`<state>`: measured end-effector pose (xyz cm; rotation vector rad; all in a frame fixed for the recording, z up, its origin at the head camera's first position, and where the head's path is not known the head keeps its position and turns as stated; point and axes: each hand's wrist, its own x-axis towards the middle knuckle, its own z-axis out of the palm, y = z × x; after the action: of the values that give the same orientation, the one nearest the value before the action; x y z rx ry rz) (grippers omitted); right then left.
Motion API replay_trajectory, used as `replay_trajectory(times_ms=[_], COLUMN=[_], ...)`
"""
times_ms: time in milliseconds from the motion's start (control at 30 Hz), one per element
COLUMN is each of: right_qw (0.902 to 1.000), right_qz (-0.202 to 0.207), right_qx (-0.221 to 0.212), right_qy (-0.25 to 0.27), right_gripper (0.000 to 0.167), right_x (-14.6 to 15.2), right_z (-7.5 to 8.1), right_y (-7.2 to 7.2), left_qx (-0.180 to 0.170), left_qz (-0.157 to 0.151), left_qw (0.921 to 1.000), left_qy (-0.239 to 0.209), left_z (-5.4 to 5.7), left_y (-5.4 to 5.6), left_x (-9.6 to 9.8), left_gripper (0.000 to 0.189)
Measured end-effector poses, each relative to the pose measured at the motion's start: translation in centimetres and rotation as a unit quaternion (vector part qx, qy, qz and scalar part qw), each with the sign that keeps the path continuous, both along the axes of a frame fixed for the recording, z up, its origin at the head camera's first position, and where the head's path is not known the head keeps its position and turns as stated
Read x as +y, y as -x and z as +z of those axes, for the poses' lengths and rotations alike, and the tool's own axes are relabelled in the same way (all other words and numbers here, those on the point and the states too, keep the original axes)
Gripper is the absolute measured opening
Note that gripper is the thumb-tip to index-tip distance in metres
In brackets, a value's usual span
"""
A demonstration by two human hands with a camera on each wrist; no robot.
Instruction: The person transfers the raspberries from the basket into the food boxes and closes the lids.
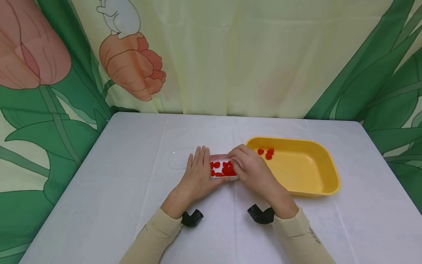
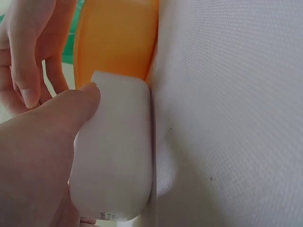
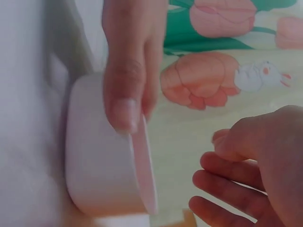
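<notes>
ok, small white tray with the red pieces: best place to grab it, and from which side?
Grip the white tray by its short end walls, coming from above. It sits flat and shallow, open top full of red pieces, so keep it level. The left hand already holds the left end. The right end sits close to the yellow tub, leaving less room there.

White tray (image 1: 224, 177) half under hands

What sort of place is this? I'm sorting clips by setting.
Probably a staged recording setup, not a home: a cloth-covered table, a floral curtain as backdrop, and only a yellow tub and white tray.
</notes>
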<state>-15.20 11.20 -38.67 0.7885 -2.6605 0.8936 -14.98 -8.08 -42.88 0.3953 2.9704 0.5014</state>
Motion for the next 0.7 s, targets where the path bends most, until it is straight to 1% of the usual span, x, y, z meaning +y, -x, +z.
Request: replay_trajectory(times_ms=[133,233,433,700], right_qw=[0.999,0.998,0.9955,0.9912], right_qz=[-0.027,-0.044,-0.078,-0.123], right_qx=[0.002,0.008,0.006,-0.012], right_qy=[0.035,0.045,0.052,0.048], right_gripper=[0.013,0.012,0.014,0.018], right_x=[1.4,2.3,3.8,5.2], right_z=[0.4,0.5,0.6,0.7], right_y=[0.2,0.5,0.9,1.2], left_qx=[-0.002,-0.009,-0.016,-0.012], left_qz=[0.001,0.005,0.008,0.009], left_qw=[1.0,0.9999,0.9998,0.9999], left_qy=[-0.003,-0.003,0.001,-0.001], left_z=[0.1,0.1,0.0,-0.2], left_y=[0.1,0.1,0.0,0.1], left_x=[0.1,0.1,0.1,0.0], left_gripper=[0.111,0.111,0.112,0.112])
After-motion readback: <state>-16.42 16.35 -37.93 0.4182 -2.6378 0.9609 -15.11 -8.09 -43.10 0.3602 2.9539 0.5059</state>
